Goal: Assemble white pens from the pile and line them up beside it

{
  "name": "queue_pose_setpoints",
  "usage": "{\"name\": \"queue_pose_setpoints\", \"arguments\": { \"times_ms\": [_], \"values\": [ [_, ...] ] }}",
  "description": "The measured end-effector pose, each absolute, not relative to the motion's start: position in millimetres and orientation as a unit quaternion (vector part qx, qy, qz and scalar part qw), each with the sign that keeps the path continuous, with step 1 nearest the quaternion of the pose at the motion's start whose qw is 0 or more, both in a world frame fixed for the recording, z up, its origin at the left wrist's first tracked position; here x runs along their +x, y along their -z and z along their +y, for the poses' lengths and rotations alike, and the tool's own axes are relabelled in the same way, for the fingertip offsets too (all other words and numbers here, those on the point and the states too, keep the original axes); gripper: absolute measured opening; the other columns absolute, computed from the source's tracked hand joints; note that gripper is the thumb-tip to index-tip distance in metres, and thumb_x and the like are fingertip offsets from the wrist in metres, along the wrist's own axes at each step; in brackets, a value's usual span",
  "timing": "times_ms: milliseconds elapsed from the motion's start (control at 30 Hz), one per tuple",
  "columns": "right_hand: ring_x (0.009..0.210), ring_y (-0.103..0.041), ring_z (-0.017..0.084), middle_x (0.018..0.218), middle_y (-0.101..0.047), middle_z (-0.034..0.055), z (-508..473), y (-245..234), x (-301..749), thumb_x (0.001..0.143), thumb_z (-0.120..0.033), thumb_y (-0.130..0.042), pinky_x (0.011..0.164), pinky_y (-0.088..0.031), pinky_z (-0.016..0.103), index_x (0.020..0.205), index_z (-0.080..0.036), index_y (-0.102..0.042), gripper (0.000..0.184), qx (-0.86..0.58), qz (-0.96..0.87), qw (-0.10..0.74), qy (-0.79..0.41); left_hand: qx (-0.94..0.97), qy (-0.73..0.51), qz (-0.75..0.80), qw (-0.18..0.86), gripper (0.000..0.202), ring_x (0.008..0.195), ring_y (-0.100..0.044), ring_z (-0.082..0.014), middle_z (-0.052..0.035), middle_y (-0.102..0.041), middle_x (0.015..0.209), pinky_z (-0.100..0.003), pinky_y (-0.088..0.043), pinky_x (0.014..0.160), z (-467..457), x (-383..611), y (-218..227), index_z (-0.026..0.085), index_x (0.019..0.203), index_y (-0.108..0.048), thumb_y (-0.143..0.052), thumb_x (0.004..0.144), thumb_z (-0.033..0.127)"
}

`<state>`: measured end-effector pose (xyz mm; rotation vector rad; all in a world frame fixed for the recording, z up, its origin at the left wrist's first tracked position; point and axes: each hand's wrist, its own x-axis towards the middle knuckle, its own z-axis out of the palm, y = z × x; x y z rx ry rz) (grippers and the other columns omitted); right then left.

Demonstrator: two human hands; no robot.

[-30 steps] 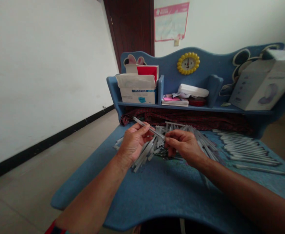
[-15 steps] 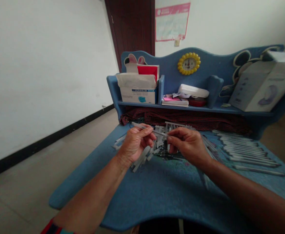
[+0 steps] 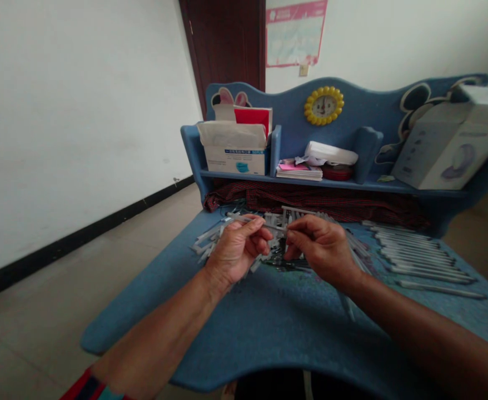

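Between my two hands a slim, pale pen (image 3: 274, 226) is held nearly level above the blue desk (image 3: 252, 333). My left hand (image 3: 238, 244) pinches its left part between thumb and fingers. At the other end, the fingertips of my right hand (image 3: 321, 241) close on it; the very tip is hidden there. Below and behind the hands lies a loose pile of translucent pen barrels (image 3: 206, 239), with thin dark pen parts (image 3: 288, 264) in front of it. A row of pens (image 3: 425, 255) lies side by side on the right of the desk.
A shelf along the desk's back carries a mask box (image 3: 235, 155), a stack of papers (image 3: 298, 173) and a large white carton (image 3: 444, 144). Dark checked cloth (image 3: 323, 200) is bunched beneath it. A yellow flower-shaped clock (image 3: 324, 105) hangs on the backboard.
My left hand has tilted slightly, and less of the pen sticks out past its left side. My right hand has stayed almost in place. The whole view has shifted a little.
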<state>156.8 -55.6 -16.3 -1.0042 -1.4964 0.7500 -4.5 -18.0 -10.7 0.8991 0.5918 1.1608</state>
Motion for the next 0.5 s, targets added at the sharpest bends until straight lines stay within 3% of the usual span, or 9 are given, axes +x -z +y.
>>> {"name": "queue_pose_setpoints", "arguments": {
  "times_ms": [200,300,367,500],
  "values": [
    [0.050,-0.061,0.010,0.061,-0.059,-0.0027,-53.9,11.4,151.2,0.081,-0.033,-0.059,0.046,-0.048,0.020,0.086,-0.014,-0.058,0.020,-0.348,-0.671,0.573,-0.318,0.360,-0.510,0.277,0.730,0.011,0.034,-0.043,-0.0037,0.0035,-0.056,0.047,-0.014,-0.038,0.035,-14.8,-6.8,0.3,0.012,0.072,-0.060,-0.064,0.077,0.021],
    [0.061,-0.061,0.010,0.076,-0.063,0.0012,-52.7,7.3,157.2,0.080,-0.035,-0.062,0.057,-0.051,0.021,0.106,-0.012,-0.057,0.035,-0.270,-0.780,0.538,-0.170,0.378,-0.495,0.265,0.737,0.020,0.029,-0.034,-0.0032,0.0074,-0.043,0.037,-0.013,-0.031,0.030,-15.4,-9.4,-4.4,0.015,0.067,-0.060,-0.064,0.079,0.031],
    [0.072,-0.060,0.010,0.086,-0.064,0.0040,-52.3,5.3,162.3,0.087,-0.032,-0.054,0.066,-0.050,0.023,0.116,-0.012,-0.053,0.035,-0.270,-0.830,0.486,-0.041,0.406,-0.457,0.267,0.745,0.032,0.026,-0.029,-0.0031,0.0073,-0.037,0.032,-0.013,-0.027,0.027,-15.4,-10.3,-3.5,0.016,0.055,-0.054,-0.061,0.080,0.036],
    [0.073,-0.056,0.012,0.086,-0.061,0.0014,-57.9,0.5,165.3,0.096,-0.024,-0.030,0.054,-0.042,0.025,0.120,-0.019,-0.051,0.032,-0.314,-0.869,0.337,0.181,0.455,-0.380,0.311,0.743,0.033,0.028,-0.033,-0.0048,0.0066,-0.038,0.032,-0.015,-0.031,0.030,-15.8,-8.2,3.2,0.018,0.050,-0.052,-0.062,0.076,0.036]
  ]
}}
